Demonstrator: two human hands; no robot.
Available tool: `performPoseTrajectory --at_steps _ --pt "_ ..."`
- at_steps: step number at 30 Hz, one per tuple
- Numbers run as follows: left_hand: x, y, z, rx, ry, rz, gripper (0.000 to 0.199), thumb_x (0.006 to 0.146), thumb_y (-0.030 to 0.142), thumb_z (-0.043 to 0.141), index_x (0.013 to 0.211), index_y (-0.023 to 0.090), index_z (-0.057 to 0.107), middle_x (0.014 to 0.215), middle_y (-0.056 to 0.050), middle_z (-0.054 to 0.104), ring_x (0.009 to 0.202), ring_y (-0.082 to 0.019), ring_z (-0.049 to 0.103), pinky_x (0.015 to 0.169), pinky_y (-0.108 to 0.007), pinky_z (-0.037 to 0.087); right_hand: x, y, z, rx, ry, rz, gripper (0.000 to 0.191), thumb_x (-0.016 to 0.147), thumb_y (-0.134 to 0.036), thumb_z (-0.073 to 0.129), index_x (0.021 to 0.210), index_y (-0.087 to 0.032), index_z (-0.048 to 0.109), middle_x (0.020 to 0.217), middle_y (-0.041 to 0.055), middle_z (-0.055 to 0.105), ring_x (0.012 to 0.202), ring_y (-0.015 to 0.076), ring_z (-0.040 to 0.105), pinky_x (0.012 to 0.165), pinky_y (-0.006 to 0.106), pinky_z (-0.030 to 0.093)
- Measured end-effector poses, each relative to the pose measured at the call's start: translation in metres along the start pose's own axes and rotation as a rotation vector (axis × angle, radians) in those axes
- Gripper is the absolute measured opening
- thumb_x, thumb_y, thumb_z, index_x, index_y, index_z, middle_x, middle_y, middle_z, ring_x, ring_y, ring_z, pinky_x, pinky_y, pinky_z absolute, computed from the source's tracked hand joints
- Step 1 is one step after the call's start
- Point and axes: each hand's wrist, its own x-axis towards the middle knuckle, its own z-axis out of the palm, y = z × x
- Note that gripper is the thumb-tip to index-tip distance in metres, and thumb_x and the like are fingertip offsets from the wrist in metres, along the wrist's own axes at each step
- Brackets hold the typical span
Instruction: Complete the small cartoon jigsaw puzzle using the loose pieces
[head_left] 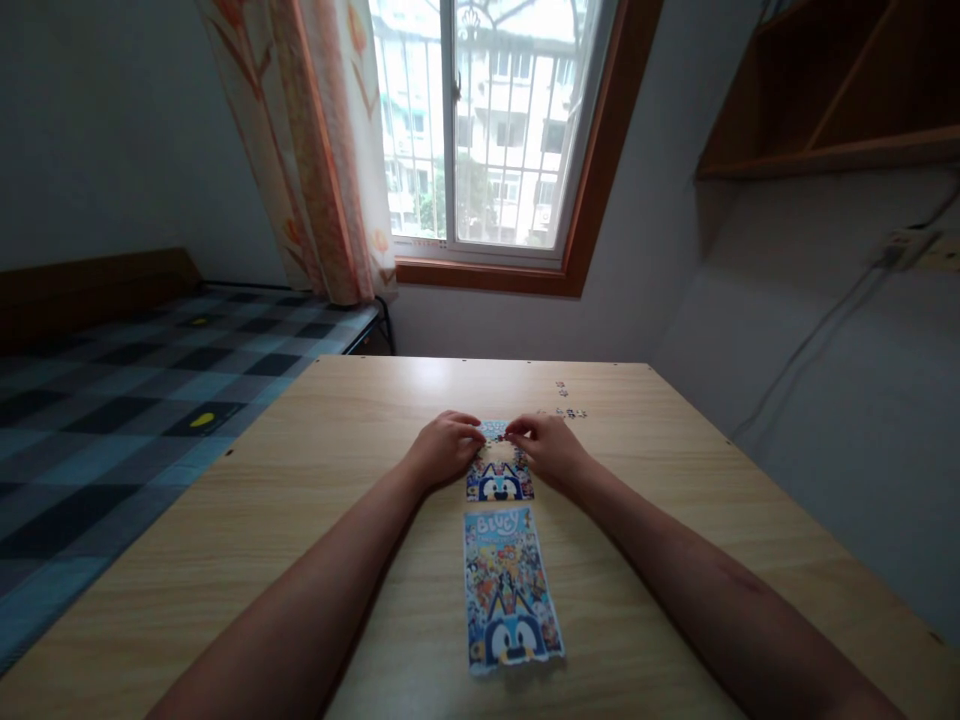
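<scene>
A partly assembled jigsaw puzzle (500,485) lies on the wooden table, with bare wood showing through a gap in its middle. My left hand (450,447) rests at the puzzle's left edge, its fingers bent together; whatever they hold, if anything, is hidden. At the upper right of the gap, my right hand (546,445) pinches a small dark puzzle piece (504,437) between thumb and finger. Just below the puzzle, nearer to me, lies a printed reference picture (510,590) with a blue cartoon dog and a torn lower edge.
Several loose puzzle pieces (571,413) lie beyond my right hand on the table (360,400). A bed with a checked cover (187,370) stands at the left. Behind the table are a curtain (322,150) and a window; a shelf (832,150) hangs at the upper right.
</scene>
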Motion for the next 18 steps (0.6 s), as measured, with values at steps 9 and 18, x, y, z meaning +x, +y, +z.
performPoseTrajectory --at_steps 9,18 --pt "0.000 0.002 0.000 0.015 -0.027 -0.001 0.018 0.081 0.017 0.067 0.083 0.027 0.082 0.105 -0.003 0.077 0.101 -0.024 0.068 0.095 -0.039 0.054 -0.004 -0.007 0.014 -0.116 0.016 -0.005 0.018 0.085 -0.021 0.067 0.097 -0.026 0.079 0.090 0.0008 0.079 0.084 0.0192 0.072 0.078 0.029 0.051" --pt "-0.001 0.002 0.000 0.009 -0.023 0.002 0.019 0.080 0.017 0.067 0.083 0.027 0.082 0.105 -0.003 0.077 0.101 -0.023 0.068 0.095 -0.038 0.054 -0.002 0.003 0.017 -0.222 0.067 -0.150 0.018 0.086 -0.016 0.070 0.098 -0.023 0.080 0.096 0.0058 0.076 0.095 0.0227 0.065 0.092 0.036 0.047"
